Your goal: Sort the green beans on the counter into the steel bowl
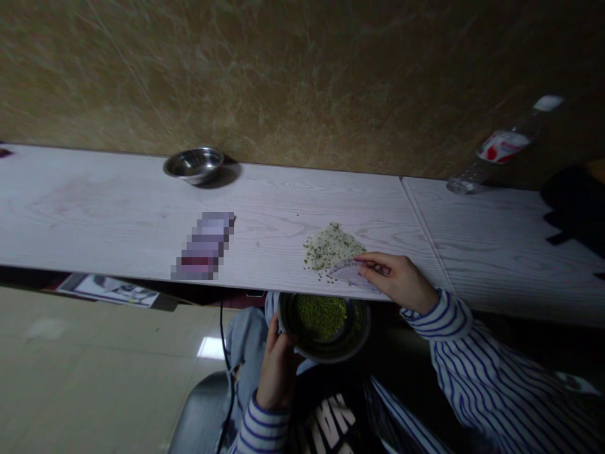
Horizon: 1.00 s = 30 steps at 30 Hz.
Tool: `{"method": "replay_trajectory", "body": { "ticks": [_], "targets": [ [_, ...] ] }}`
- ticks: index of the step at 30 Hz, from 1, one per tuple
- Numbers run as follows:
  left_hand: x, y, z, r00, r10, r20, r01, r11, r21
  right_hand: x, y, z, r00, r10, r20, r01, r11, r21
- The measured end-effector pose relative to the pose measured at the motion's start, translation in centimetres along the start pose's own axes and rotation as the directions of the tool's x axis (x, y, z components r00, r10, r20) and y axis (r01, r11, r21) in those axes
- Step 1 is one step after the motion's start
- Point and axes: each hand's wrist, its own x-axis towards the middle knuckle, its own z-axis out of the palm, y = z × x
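Observation:
My left hand (278, 364) grips the left rim of a metal bowl (362, 340), fingers closed round its edge. Green beans (322, 315), small like mung beans, cover much of the bowl's bottom. The bowl is just below the table's front edge, over my lap. My right hand (394, 277) pinches a thin, see-through protractor (352, 272) between thumb and fingers. It lies low against the tabletop at the near side of a pile of white grains mixed with green beans (333, 244). A few loose beans are scattered around the pile.
A second metal bowl (193, 165) stands by the wall at left. A blurred-out flat object (205, 246) lies nearer the front edge. At right are a clear plastic bottle (503, 148) and a dark bag-like item (576, 202). A seam crosses the table (265, 195).

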Motion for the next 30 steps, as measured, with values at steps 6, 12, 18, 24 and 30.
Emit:
{"method": "replay_trajectory", "body": {
  "ticks": [6, 12, 18, 24, 30],
  "targets": [
    [-0.2, 0.1, 0.0, 1.000, -0.007, 0.021, 0.008, 1.000, -0.012, 0.2, -0.2, 0.4, 1.000, 0.012, 0.011, -0.013, 1.000, 0.014],
    [-0.2, 0.3, -0.1, 1.000, 0.000, 0.010, 0.000, 1.000, -0.018, 0.5, -0.1, 0.9, 1.000, -0.008, -0.003, 0.009, 1.000, 0.029],
    [-0.1, 0.4, -0.5, 0.998, -0.004, 0.055, 0.004, 1.000, -0.014, 0.9, 0.0, 1.6, 0.999, -0.040, -0.003, 0.040, 0.998, 0.042],
    [-0.2, 0.6, -0.4, 0.998, 0.018, 0.053, -0.017, 1.000, -0.008, 1.2, -0.5, 1.9, 0.998, -0.054, 0.019, 0.053, 0.998, 0.046],
    [-0.2, 0.5, -0.7, 0.998, 0.015, 0.063, -0.014, 1.000, -0.008, 1.6, -1.0, 2.0, 0.998, -0.053, 0.030, 0.053, 0.998, 0.023]
  ]
}}
